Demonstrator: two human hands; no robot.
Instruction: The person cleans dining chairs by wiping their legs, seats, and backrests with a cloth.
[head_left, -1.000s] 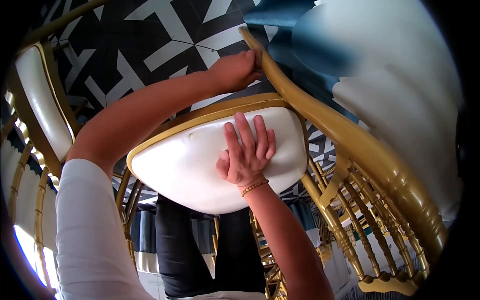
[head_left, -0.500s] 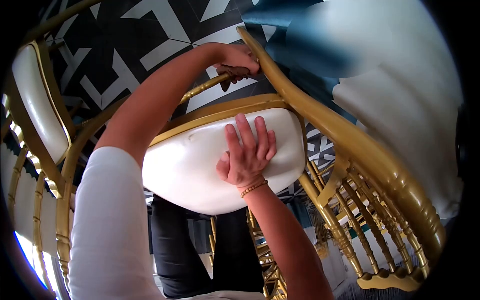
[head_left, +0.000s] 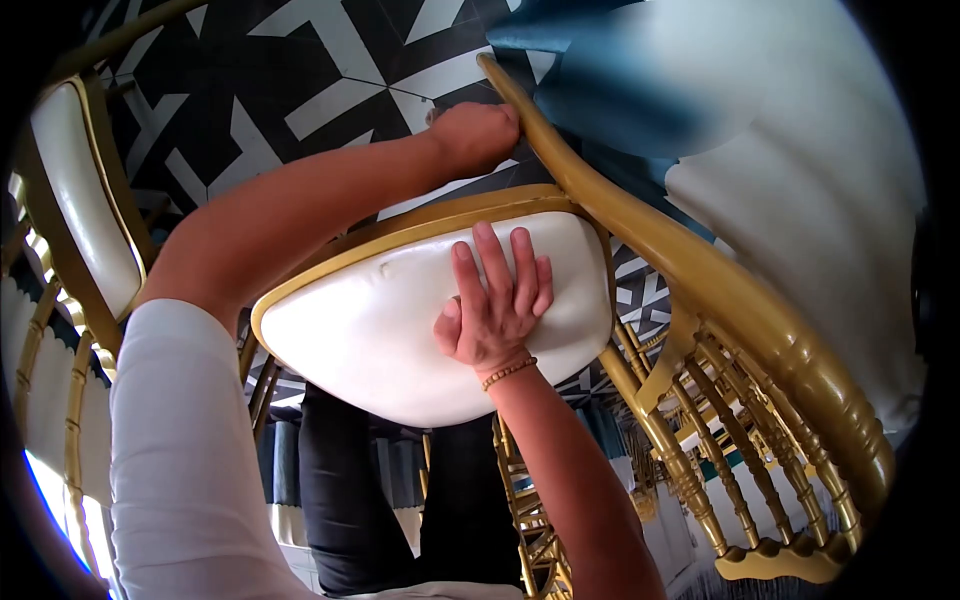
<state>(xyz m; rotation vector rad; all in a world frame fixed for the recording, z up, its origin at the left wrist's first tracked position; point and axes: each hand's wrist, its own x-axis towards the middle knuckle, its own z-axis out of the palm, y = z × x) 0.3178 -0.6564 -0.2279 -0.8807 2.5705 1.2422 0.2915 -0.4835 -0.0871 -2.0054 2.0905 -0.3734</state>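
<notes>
A gold chair (head_left: 690, 265) is tipped over, its white padded seat (head_left: 370, 340) facing me and its spindled back to the right. My right hand (head_left: 497, 305), with a beaded bracelet (head_left: 510, 373) at the wrist, lies flat on the seat, fingers spread. Beyond the seat edge my left hand (head_left: 480, 138) is closed in a fist beside a chair leg (head_left: 530, 118). Most of what it holds is hidden; a small bit of the brown cloth (head_left: 432, 116) seems to stick out at the thumb side.
Another gold chair with a white pad (head_left: 85, 190) stands at the left. White and teal draped fabric (head_left: 780, 220) hangs close on the right. More gold chairs (head_left: 690, 430) are visible behind the chair back. The floor (head_left: 330, 100) has a black and white pattern.
My left hand has turned over, and its elbow has swung left and down. The brown cloth and the rung it was on are now mostly covered. My right hand stays put.
</notes>
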